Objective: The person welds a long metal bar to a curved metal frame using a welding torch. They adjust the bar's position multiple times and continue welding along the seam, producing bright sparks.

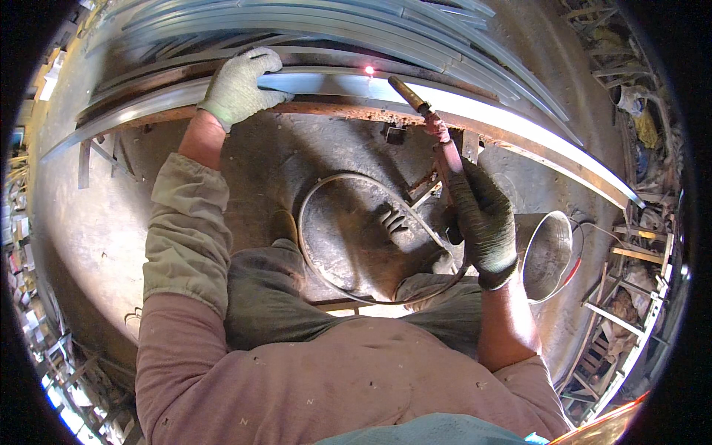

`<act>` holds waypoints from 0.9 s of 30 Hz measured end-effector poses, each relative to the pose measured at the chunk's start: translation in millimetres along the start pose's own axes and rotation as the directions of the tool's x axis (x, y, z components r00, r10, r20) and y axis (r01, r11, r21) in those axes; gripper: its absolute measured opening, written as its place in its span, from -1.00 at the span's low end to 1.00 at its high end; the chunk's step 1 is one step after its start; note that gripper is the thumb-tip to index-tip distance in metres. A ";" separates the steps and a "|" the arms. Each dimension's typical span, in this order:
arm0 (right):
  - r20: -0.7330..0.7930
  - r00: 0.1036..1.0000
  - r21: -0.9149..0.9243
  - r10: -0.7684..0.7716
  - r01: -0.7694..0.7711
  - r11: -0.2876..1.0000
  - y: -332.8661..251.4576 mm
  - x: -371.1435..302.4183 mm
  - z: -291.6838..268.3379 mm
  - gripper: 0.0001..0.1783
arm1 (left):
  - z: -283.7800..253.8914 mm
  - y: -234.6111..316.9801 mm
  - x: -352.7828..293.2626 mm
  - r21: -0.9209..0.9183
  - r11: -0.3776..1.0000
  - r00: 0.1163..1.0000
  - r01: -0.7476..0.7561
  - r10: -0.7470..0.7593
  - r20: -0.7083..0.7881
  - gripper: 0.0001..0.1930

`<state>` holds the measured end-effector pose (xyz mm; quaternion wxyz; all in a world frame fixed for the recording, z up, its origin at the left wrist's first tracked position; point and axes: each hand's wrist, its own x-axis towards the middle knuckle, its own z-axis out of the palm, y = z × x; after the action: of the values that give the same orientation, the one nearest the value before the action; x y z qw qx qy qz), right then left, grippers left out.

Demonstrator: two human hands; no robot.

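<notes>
My right hand [486, 222], in a dark, dirty work glove, is closed round the reddish handle of a welding torch [447, 157]. The torch's brass-coloured nozzle points up and left at a long shiny metal bar [348, 85]. A small bright pinkish glow shows at the bar's far edge, a short way left of the nozzle tip. My left hand [241, 85], in a pale glove, grips the bar left of the glow, with thumb on the near side and fingers over the far side. Beneath the bar runs a rusty support rail [326, 109].
Several long metal profiles [311, 26] lie beyond the bar. A looping cable [302, 222] hangs between my knees. A pale bucket [547, 256] stands right of my right hand. Metal frames and scrap [630, 297] line the right side.
</notes>
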<state>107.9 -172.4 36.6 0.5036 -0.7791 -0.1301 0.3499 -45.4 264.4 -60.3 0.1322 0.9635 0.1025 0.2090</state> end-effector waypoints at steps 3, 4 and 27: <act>0.001 1.000 -0.001 -0.014 0.014 1.000 -0.5 -1.4 3.1 -0.46 | -1.6 -0.3 -0.8 0.004 1.000 1.000 0.007 -0.007 0.021 -0.40; 0.000 1.000 -0.017 -0.013 0.013 1.000 -1.2 -1.6 3.5 -0.46 | -1.2 -0.2 -1.0 0.006 1.000 1.000 0.005 -0.005 0.020 -0.40; -0.047 0.999 -0.151 -0.023 0.016 0.988 1.9 6.9 20.6 -0.49 | 4.6 23.3 -14.6 0.283 0.956 0.997 0.076 -0.076 -0.010 -0.30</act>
<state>98.6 -155.1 27.0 0.4498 -0.8219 -0.1515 0.3149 -53.2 237.7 -62.8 0.0011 0.9679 0.1682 0.1866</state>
